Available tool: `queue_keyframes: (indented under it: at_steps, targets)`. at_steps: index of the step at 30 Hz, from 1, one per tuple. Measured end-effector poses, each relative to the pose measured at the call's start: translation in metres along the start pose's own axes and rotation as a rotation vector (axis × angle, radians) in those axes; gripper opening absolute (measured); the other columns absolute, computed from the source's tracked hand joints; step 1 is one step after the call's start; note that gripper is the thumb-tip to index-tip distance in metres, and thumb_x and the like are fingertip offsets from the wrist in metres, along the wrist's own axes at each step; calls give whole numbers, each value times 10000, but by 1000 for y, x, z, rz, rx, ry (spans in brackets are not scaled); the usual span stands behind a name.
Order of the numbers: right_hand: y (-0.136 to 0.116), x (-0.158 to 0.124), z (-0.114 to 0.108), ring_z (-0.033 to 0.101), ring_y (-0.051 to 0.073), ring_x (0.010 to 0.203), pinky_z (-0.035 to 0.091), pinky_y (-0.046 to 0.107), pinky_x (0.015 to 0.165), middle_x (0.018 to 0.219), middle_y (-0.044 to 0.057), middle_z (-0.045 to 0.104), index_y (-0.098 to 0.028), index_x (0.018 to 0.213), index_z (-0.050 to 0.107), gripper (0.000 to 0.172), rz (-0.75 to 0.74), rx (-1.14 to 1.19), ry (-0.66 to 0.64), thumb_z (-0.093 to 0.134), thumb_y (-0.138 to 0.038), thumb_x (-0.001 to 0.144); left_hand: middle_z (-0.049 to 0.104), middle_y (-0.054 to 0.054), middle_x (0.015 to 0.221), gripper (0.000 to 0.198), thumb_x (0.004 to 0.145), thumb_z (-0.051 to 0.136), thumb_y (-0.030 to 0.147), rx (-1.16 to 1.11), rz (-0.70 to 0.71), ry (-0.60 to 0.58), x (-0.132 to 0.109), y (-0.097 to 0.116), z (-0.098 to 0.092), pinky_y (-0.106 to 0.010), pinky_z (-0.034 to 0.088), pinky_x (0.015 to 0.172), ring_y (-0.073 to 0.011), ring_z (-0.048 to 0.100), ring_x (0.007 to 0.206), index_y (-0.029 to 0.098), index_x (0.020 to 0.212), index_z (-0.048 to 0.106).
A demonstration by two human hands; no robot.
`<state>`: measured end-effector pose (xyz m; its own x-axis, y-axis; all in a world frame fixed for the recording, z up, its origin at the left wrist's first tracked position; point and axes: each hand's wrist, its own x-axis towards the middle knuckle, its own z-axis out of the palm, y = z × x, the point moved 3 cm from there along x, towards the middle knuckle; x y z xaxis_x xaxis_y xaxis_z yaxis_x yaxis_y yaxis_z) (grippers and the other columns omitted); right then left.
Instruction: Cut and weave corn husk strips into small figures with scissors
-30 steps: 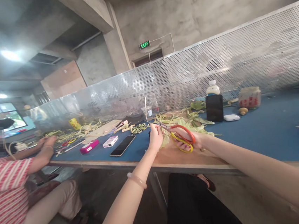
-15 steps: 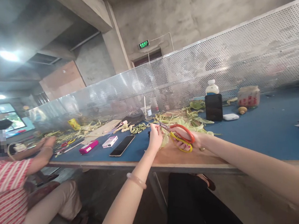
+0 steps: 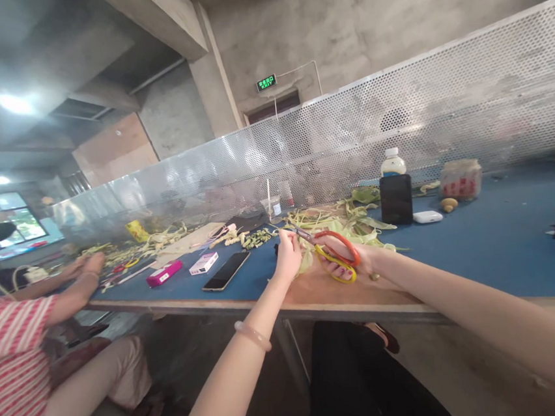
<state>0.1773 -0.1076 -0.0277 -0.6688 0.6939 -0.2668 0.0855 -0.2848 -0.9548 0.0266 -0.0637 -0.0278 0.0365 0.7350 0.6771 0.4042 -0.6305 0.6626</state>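
My right hand (image 3: 338, 266) is closed round a pair of scissors (image 3: 344, 246) with one orange-red and one yellow handle loop. The blades point left and reach the fingertips of my left hand (image 3: 289, 254). Those fingers are pinched together; what lies between them is too small or hidden to name. Pale green husk-like strips (image 3: 306, 255) lie beneath and behind both hands, over a brown board (image 3: 314, 286) at the table's front. A larger heap of leafy strips (image 3: 352, 219) spreads just behind my hands. Short cut green pieces (image 3: 257, 239) sit to their left.
On the blue table (image 3: 496, 239) stand a dark upright panel (image 3: 396, 200), a bottle (image 3: 393, 161), a white case (image 3: 427, 217) and a jar (image 3: 461, 180). Left lie a phone (image 3: 227, 271), a small box (image 3: 204, 263) and a magenta box (image 3: 165, 273). A co-worker (image 3: 14, 351) sits left.
My hands and the scissors stay almost in place. The co-worker's head and upper body have shifted slightly to the left.
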Motion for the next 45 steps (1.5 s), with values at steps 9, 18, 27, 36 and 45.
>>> queue_keyframes:
  at_steps: [9,18,27,36,45]
  targets:
    - [-1,-1,3,276,45,353,233,146,278,472,-66,300,-193,638,352,492,32,32,-13,431,-673,715,487,32,639,57,856,384,219,51,40,7,0,1,-1,-230,378,574,-108,498,540,208,828,335]
    - [2,5,-5,295,43,344,244,152,273,480,-63,331,-189,647,366,484,6,51,-34,443,-661,724,486,30,642,51,863,368,209,61,62,2,1,1,-1,-238,381,592,-110,499,552,207,833,328]
    - [3,6,-5,302,43,355,245,148,288,477,-59,352,-188,642,355,495,20,96,-96,441,-668,726,495,36,638,50,866,373,234,46,50,-30,1,-4,0,-231,373,568,-97,483,505,204,854,335]
    - [-3,1,-5,318,57,377,257,166,311,509,-54,350,-186,702,417,515,-45,98,-120,433,-701,707,532,21,649,66,865,375,255,16,31,-17,-1,8,-1,-232,412,552,-105,529,518,206,845,335]
    - [-20,-15,2,312,70,421,236,167,350,547,-31,385,-168,722,450,508,-182,214,-261,341,-663,759,631,-54,794,104,862,401,295,-137,-52,0,1,9,-2,-253,475,540,-137,621,606,201,871,359]
